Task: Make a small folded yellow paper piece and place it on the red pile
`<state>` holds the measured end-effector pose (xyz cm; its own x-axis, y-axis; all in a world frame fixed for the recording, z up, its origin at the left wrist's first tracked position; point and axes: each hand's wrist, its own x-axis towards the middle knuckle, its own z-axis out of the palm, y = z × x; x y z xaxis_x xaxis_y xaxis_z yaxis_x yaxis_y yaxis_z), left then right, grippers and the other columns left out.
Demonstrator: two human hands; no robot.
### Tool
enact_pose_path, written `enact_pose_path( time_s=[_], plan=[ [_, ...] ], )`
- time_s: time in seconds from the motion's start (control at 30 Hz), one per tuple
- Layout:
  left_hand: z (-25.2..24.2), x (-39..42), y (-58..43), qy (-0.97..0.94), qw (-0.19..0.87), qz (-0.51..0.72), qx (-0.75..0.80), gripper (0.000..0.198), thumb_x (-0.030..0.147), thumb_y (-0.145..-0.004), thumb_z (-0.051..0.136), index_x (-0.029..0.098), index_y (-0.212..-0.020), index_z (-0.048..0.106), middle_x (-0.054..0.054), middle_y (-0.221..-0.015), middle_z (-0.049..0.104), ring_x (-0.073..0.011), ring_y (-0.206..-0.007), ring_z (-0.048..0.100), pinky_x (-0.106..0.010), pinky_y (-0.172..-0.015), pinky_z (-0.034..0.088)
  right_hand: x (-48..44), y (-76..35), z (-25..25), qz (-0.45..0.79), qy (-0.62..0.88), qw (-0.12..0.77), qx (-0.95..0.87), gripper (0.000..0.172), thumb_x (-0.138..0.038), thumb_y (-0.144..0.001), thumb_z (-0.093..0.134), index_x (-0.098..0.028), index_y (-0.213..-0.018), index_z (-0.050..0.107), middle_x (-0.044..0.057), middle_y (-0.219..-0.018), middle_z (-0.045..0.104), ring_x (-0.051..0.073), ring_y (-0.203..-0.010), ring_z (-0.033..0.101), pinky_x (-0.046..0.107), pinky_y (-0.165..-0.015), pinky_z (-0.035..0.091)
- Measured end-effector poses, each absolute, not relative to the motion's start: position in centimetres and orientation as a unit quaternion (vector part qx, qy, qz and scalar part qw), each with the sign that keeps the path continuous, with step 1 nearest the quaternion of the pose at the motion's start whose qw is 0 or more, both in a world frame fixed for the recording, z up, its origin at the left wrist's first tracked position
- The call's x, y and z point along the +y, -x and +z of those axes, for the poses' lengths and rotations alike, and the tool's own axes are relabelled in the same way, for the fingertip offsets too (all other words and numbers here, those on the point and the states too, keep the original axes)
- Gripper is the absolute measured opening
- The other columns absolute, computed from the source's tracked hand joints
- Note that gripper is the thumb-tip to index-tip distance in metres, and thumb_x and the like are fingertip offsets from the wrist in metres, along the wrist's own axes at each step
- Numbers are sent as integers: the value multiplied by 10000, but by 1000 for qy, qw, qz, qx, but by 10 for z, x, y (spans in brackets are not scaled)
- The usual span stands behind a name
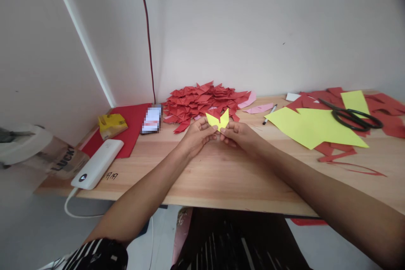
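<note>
A small folded yellow paper piece point(218, 122) with two upright points is held just above the wooden table. My left hand point(198, 134) pinches its lower left side between thumb and fingers. From the other side, my right hand point(238, 133) grips its lower right edge, the two thumbs close together at the bottom. Behind both hands lies a large heap of folded red paper pieces point(199, 100), with a few pink ones among them. Part of the heap is hidden by the yellow piece and my fingers.
To the right, black-handled scissors point(357, 119) rest on a yellow sheet point(311, 126) among red scraps point(389, 109). A marker point(270, 114) lies near it. On the left are a phone point(152, 119), a yellow packet point(113, 125), a white power bank point(98, 164) and a plastic cup point(60, 158).
</note>
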<state>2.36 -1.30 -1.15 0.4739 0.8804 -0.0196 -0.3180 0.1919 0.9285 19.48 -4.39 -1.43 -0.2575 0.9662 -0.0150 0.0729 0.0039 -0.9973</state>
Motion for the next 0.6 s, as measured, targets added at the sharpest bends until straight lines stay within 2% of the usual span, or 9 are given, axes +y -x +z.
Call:
enact_pose_path(
  time_s=[0.13, 0.3, 0.4, 0.5, 0.6],
  plan=[
    [-12, -10, -20, -521, 694, 412, 277, 489, 246, -609, 843, 141, -1032, 620, -45, -899, 680, -98, -709, 613, -222, -635, 442, -42, -196, -15, 564, 432, 415, -568, 389, -540, -745, 682, -166, -726, 574, -9, -606, 568, 72, -482, 446, 217, -427, 323],
    [-12, -5, -17, -546, 695, 384, 267, 390, 282, -655, 820, 120, -962, 642, -38, -809, 669, -94, -663, 605, -226, -621, 427, -41, -195, -15, 588, 418, 392, -570, 377, -515, -727, 709, -161, -753, 580, 22, -695, 619, 82, -523, 494, 215, -425, 344],
    [-12, -5, -16, -540, 710, 363, 271, 363, 301, -678, 808, 109, -943, 651, -32, -762, 656, -94, -648, 605, -227, -623, 427, -41, -198, -12, 583, 411, 387, -584, 368, -472, -725, 730, -168, -858, 571, 12, -718, 621, 85, -522, 501, 215, -419, 337],
    [-11, -6, -16, -529, 720, 358, 272, 354, 308, -686, 803, 114, -943, 657, -29, -774, 654, -82, -634, 594, -224, -623, 431, -43, -201, -8, 554, 407, 426, -588, 424, -438, -739, 728, -201, -1017, 513, -47, -647, 572, 85, -492, 469, 219, -440, 338],
    [-9, -8, -17, -513, 721, 373, 277, 365, 299, -674, 811, 116, -946, 651, -21, -782, 652, -72, -618, 583, -221, -616, 430, -43, -203, -8, 533, 400, 442, -600, 428, -417, -761, 708, -204, -1071, 503, -43, -679, 571, 97, -544, 487, 234, -493, 370]
  ],
)
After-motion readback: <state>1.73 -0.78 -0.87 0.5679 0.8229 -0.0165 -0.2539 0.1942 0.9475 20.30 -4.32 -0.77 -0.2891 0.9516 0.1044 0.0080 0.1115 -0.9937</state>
